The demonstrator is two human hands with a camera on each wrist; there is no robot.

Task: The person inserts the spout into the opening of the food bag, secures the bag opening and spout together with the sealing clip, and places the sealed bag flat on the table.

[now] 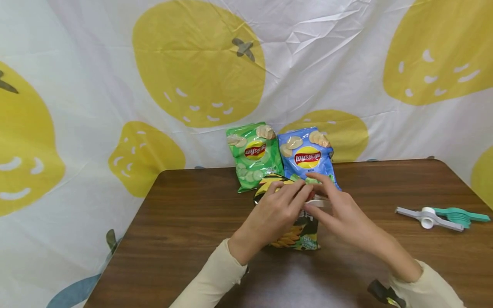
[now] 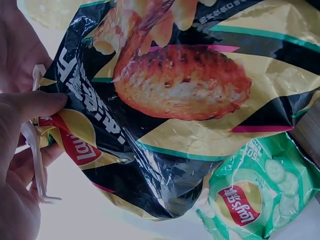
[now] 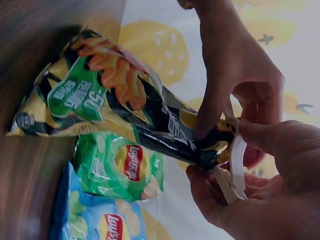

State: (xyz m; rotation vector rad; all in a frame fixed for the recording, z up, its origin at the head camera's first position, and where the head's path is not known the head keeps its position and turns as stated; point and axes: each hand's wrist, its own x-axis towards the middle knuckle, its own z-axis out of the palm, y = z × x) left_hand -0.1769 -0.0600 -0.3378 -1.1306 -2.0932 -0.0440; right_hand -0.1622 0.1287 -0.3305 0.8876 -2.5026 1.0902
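Observation:
A black and gold chip bag stands upright on the table with its top gathered between both hands. My left hand pinches that gathered top, the thumb lying on the bag in the left wrist view. A white sealing clip sits across the bag's neck, its two arms apart at one end. My right hand holds this clip between thumb and fingers, as the right wrist view shows. In the head view the fingers hide most of the clip.
Behind the black bag, a green chip bag and a blue chip bag lean side by side against the lemon-print cloth. On the table's right lie a grey clip with a white spout and a teal clip.

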